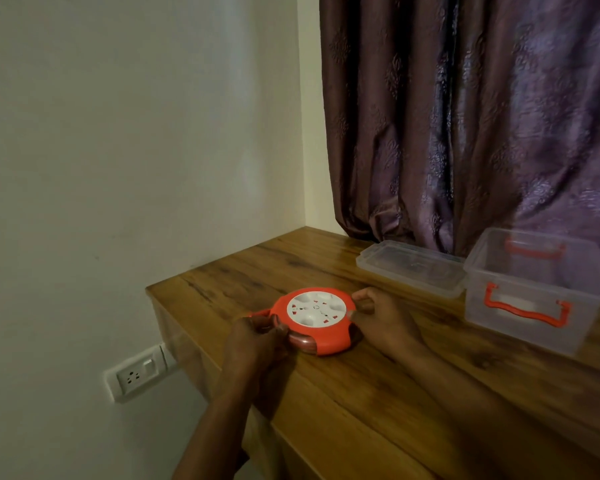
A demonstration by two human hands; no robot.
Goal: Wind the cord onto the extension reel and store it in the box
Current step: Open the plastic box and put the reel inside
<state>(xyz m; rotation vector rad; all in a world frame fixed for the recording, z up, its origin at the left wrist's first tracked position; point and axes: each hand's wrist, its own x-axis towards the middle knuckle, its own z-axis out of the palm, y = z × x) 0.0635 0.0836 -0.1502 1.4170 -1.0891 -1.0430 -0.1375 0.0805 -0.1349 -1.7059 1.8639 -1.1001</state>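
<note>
Reel [315,320], orange with white socket face upward, lies flat near the wooden table's [395,393] left edge. Left hand [257,336] grips its handle side; right hand [378,315] pinches its rim. Clear box [534,292] stands open rightward, before a purple curtain [482,116].

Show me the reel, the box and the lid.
reel [316,310]: head view, white socket face.
box [530,299]: head view, front wall above the orange handle.
lid [411,268]: head view, clear middle panel.

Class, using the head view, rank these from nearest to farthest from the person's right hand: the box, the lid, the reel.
1. reel: held by the right hand.
2. lid: behind the hand, by the curtain.
3. box: to the right.
</note>
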